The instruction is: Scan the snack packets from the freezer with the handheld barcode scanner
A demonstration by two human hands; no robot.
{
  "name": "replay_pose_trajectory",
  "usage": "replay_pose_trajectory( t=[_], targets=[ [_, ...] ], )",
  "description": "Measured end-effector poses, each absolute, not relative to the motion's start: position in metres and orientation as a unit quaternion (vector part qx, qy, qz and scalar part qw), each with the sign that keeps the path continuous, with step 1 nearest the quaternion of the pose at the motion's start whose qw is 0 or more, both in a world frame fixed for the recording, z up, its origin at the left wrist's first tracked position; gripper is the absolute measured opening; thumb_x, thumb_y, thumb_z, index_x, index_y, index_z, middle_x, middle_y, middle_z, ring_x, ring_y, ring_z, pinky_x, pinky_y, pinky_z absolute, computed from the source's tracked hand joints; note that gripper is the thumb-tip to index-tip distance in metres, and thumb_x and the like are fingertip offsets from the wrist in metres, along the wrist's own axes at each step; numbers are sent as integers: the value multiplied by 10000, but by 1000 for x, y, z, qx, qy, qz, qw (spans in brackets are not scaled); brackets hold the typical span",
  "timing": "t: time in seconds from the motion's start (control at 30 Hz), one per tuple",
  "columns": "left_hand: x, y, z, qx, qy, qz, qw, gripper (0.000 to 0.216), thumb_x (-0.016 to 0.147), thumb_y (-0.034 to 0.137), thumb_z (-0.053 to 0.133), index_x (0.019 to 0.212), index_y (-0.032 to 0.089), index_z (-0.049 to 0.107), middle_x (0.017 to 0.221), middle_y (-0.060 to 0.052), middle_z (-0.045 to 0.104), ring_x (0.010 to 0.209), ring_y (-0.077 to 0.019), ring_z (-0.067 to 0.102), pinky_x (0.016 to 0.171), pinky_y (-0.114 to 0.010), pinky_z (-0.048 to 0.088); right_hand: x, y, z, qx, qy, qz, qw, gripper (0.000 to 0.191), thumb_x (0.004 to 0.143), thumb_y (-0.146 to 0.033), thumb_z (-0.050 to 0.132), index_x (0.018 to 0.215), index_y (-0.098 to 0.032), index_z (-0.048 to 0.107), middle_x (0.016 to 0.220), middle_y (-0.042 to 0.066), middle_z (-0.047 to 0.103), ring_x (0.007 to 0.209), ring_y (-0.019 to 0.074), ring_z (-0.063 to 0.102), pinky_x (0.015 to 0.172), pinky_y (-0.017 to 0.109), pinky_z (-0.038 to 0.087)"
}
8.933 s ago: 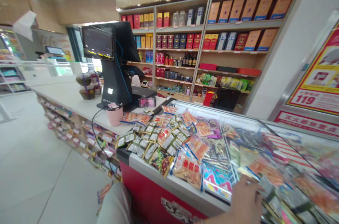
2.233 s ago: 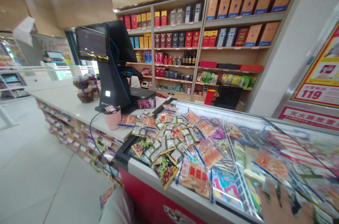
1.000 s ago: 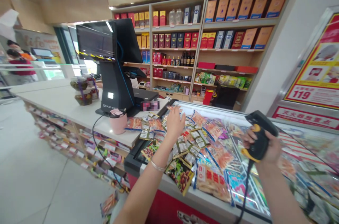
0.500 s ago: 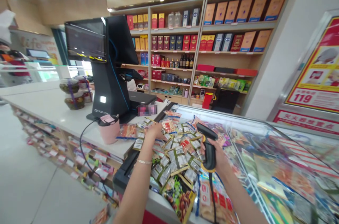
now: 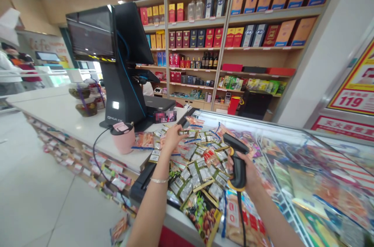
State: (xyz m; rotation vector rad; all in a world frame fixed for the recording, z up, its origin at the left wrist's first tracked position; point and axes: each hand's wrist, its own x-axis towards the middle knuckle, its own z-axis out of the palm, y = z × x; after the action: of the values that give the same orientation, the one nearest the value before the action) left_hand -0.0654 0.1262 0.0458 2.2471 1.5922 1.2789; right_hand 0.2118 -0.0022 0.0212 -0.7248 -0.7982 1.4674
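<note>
My left hand reaches over a heap of small snack packets on the glass lid of a chest freezer. Its fingers pinch one small packet at the far side of the heap. A bracelet sits on that wrist. My right hand grips a black and yellow barcode scanner by its handle, head pointing left toward the packets, its cable hanging down toward me.
A black checkout terminal stands on the white counter to the left, with a pink cup and stacked jars. Shelves of boxed goods fill the back wall. People stand at far left.
My right hand picked up the scanner and brought it left over the packets. My left hand came in, reached into the heap and now pinches a small packet at its far side.
</note>
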Motion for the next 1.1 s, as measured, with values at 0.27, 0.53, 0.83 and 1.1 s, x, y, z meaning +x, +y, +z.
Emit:
replay_pose_trajectory(
  t=[0.27, 0.53, 0.83, 1.1],
  targets=[
    [-4, 105, 36, 533, 423, 671, 295, 303, 749, 464, 618, 740, 194, 480, 831, 5, 593, 751, -131, 540, 668, -226, 418, 209, -6, 25, -306, -377, 620, 616, 293, 680, -437, 685, 773, -199, 541, 563, -15, 485, 450, 131, 471, 365, 210, 398],
    [15, 99, 30, 403, 381, 680, 479, 376, 752, 545, 575, 841, 228, 394, 662, 65, 495, 457, -70, 472, 397, -174, 396, 207, -10, 29, -310, -366, 617, 624, 314, 652, -438, 700, 749, -194, 528, 557, -20, 487, 448, 121, 464, 377, 205, 413],
    [22, 93, 28, 494, 340, 653, 463, 724, 731, 269, 662, 1301, 295, 217, 1284, -93, 530, 986, -176, 631, 745, -311, 576, 205, -14, 31, -314, -367, 635, 602, 337, 657, -458, 694, 809, -200, 539, 550, -20, 477, 446, 142, 469, 329, 216, 394],
    [16, 96, 25, 589, 388, 642, 299, 593, 740, 207, 641, 1309, 248, 478, 1297, -69, 558, 1122, -226, 567, 950, -396, 496, 202, -17, 37, -318, -387, 625, 599, 371, 639, -474, 729, 814, -185, 575, 571, -16, 494, 442, 133, 466, 322, 209, 397]
  ],
)
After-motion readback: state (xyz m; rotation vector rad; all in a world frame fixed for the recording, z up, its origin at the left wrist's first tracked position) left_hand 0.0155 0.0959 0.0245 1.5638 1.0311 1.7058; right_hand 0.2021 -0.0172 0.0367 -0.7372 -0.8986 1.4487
